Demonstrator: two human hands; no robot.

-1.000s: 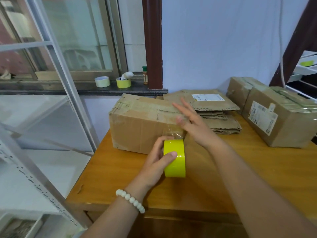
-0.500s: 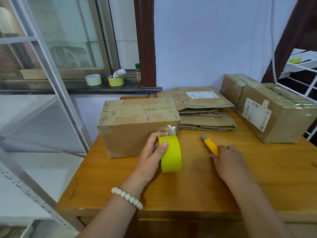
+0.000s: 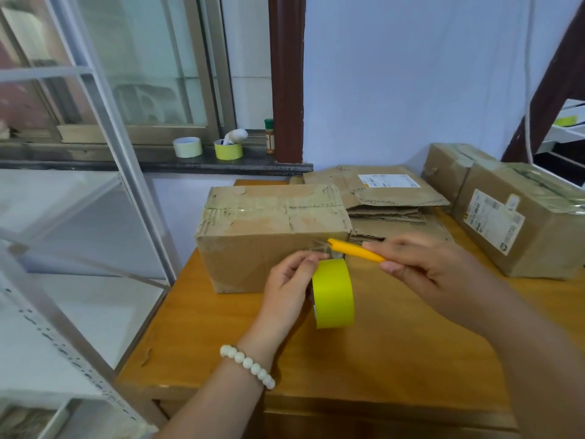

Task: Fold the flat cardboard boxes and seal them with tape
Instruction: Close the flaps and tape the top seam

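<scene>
Head view: wooden table against pale wall, window sill behind. Left hand grips tape roll; right hand pinches yellow knife beside box.

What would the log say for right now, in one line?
left hand: holds tape roll | right hand: holds knife, tip by box | box: on table

Folded brown box on table, yellow tape roll upright beside
</scene>
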